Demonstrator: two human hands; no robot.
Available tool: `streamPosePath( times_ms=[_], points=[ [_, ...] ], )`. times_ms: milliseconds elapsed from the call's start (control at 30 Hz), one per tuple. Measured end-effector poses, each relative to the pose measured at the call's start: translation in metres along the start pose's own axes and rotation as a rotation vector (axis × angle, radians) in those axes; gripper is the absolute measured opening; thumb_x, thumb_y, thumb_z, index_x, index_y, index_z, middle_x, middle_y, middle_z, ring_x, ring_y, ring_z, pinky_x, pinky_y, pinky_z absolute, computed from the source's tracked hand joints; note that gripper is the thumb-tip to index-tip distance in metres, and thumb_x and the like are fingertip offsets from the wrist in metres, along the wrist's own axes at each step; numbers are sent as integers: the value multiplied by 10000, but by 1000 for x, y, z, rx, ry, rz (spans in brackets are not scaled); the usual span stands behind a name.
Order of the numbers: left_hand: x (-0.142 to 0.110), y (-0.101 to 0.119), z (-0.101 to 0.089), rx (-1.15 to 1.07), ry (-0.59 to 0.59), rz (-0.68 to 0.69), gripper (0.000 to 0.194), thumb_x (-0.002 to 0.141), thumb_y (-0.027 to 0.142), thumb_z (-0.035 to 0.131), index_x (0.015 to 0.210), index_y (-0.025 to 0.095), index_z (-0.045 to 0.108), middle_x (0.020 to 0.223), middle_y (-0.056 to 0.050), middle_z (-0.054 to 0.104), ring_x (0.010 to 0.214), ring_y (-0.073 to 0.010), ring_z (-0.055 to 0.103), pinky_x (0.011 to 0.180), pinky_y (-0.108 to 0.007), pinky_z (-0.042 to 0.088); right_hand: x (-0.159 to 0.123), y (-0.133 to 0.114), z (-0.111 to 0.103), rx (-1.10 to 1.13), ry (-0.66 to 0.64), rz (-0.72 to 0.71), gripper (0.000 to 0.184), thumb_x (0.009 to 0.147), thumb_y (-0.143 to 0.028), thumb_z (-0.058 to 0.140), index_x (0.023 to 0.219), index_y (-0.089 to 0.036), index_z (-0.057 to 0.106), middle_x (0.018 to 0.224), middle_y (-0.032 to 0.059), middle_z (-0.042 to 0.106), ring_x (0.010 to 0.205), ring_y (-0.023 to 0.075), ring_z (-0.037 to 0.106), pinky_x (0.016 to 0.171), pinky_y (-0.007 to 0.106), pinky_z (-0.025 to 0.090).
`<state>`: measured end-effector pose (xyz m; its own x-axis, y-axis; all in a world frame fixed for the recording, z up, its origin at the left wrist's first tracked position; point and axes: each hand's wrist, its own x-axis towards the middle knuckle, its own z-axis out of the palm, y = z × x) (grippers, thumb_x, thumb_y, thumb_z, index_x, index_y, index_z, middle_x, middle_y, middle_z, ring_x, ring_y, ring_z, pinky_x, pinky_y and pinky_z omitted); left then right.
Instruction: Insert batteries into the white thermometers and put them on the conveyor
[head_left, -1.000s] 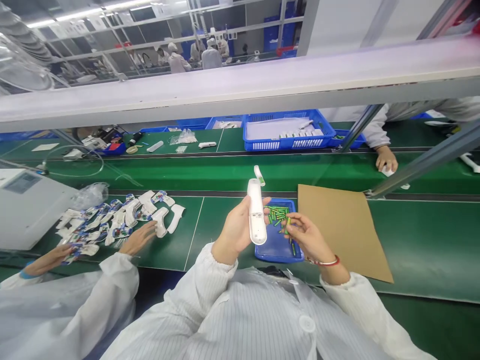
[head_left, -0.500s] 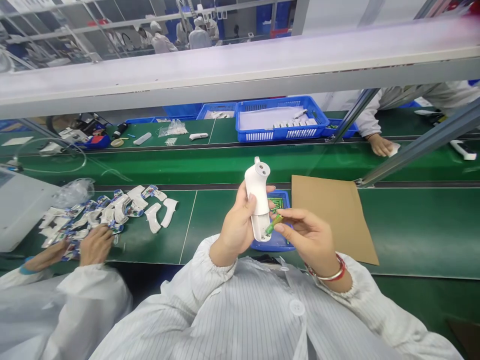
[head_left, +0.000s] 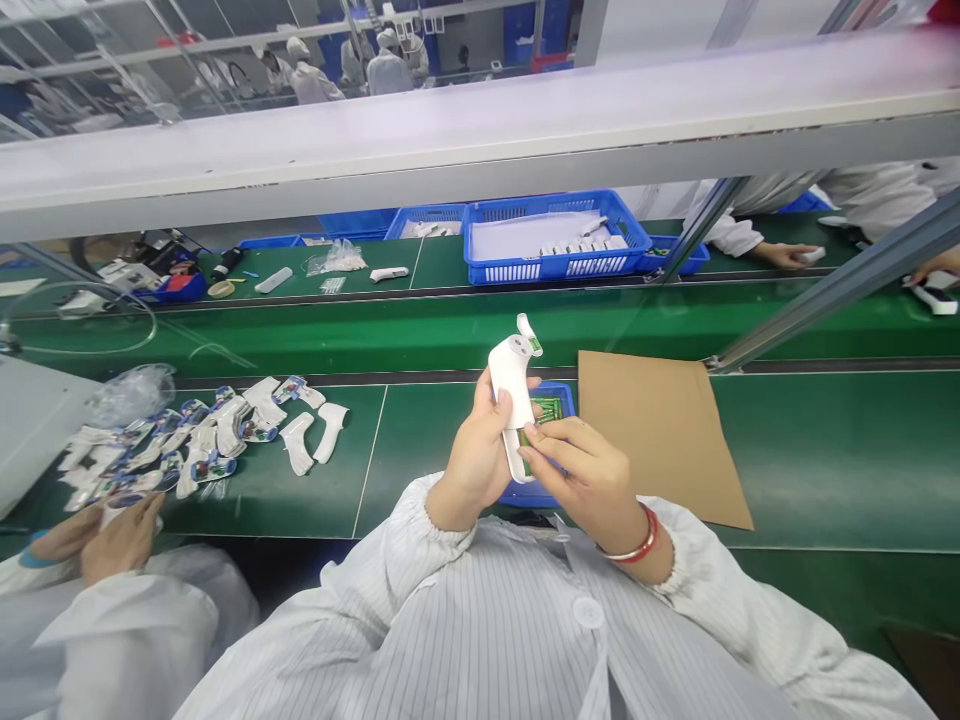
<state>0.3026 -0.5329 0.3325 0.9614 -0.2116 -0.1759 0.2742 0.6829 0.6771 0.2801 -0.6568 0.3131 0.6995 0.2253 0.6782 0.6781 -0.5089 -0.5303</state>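
My left hand (head_left: 474,458) is closed around a white handheld device that looks like an infrared thermometer (head_left: 510,380). The device stands nearly upright, its lower handle uncovered. With thumb and fingers my right hand (head_left: 589,465) pinches a green battery (head_left: 524,440) at this open handle; fingertips cover most of the battery. A small green-and-white part shows at the device's top. Behind my hands lies a blue tray (head_left: 525,497) with several green batteries (head_left: 550,408) inside, partly hidden by my hands.
Brown cardboard (head_left: 660,435) lies to the right. White casing parts (head_left: 232,425) are piled at left beside a co-worker's hands (head_left: 120,540). Across the green channel (head_left: 360,330) stands a blue basket (head_left: 559,268). A metal post (head_left: 810,290) slants at right; a white beam (head_left: 450,145) crosses above.
My right hand has brought the battery left, into the uncovered handle. The device has turned slightly in my left hand. At left, a co-worker's hands have drawn back from the pile.
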Motion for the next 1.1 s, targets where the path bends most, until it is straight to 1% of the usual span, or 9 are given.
streamPosePath(
  times_ms=[233, 467, 667, 833, 933, 1000, 1033, 1067, 1100],
  points=[
    [11, -10, -8, -13, 64, -54, 262, 869, 290, 500, 1128, 251, 475, 1039, -32, 576, 750, -98, 555, 676, -231, 488, -2, 7, 6, -56, -100, 16, 218, 838, -157, 532, 1028, -182, 635, 909, 82, 607, 841, 186, 547, 722, 357, 522],
    [19, -16, -16, -37, 106, -53, 248, 846, 285, 537, 1084, 232, 490, 1034, -38, 582, 752, -107, 562, 648, -226, 473, -8, 15, 15, -10, -43, 42, 228, 814, -101, 539, 1006, -177, 636, 914, 80, 626, 878, 191, 559, 759, 367, 514],
    [20, -19, -18, -46, 90, -67, 249, 854, 282, 522, 1096, 234, 491, 1048, -41, 580, 759, -111, 567, 659, -232, 475, -10, 15, 18, -13, -52, 21, 249, 823, -107, 520, 1007, -223, 642, 913, 63, 626, 889, 197, 545, 752, 386, 509],
    [25, -21, -22, -52, 136, -76, 211, 872, 275, 483, 1072, 212, 506, 1050, -51, 576, 733, -117, 567, 633, -253, 484, -9, 18, 16, -15, -88, 91, 236, 841, -187, 522, 1037, -211, 650, 974, 90, 567, 986, 222, 520, 792, 391, 491],
    [29, -18, -28, -87, 178, -52, 202, 871, 266, 483, 1065, 217, 503, 1040, -49, 577, 702, -114, 561, 609, -260, 482, -13, 49, 19, -20, -51, 305, 285, 893, -253, 436, 1114, -204, 608, 971, 82, 549, 918, 188, 548, 790, 353, 496],
    [31, -15, -31, -119, 209, -41, 199, 866, 258, 492, 1062, 225, 499, 1043, -45, 576, 695, -111, 558, 600, -258, 477, -22, 83, 28, -157, -137, 522, 322, 918, -241, 360, 1137, -172, 585, 998, 94, 561, 893, 175, 565, 796, 330, 491],
    [31, -13, -32, -137, 220, -37, 193, 865, 255, 494, 1056, 226, 498, 1045, -43, 575, 699, -111, 558, 605, -260, 477, -29, 102, 35, -242, -284, 597, 332, 918, -213, 339, 1129, -148, 587, 1012, 108, 576, 893, 173, 572, 802, 317, 486],
    [31, -12, -33, -152, 226, -36, 186, 865, 251, 492, 1049, 225, 498, 1045, -42, 573, 704, -112, 560, 610, -262, 478, -37, 118, 43, -313, -512, 628, 333, 908, -168, 336, 1119, -138, 592, 1018, 113, 593, 907, 169, 578, 814, 301, 476],
    [31, -11, -33, -164, 227, -38, 180, 867, 249, 487, 1045, 223, 498, 1046, -42, 573, 706, -113, 561, 616, -266, 479, -46, 133, 51, -323, -620, 635, 292, 871, -119, 391, 1027, -124, 638, 968, 116, 625, 892, 176, 590, 813, 294, 471]
  ],
)
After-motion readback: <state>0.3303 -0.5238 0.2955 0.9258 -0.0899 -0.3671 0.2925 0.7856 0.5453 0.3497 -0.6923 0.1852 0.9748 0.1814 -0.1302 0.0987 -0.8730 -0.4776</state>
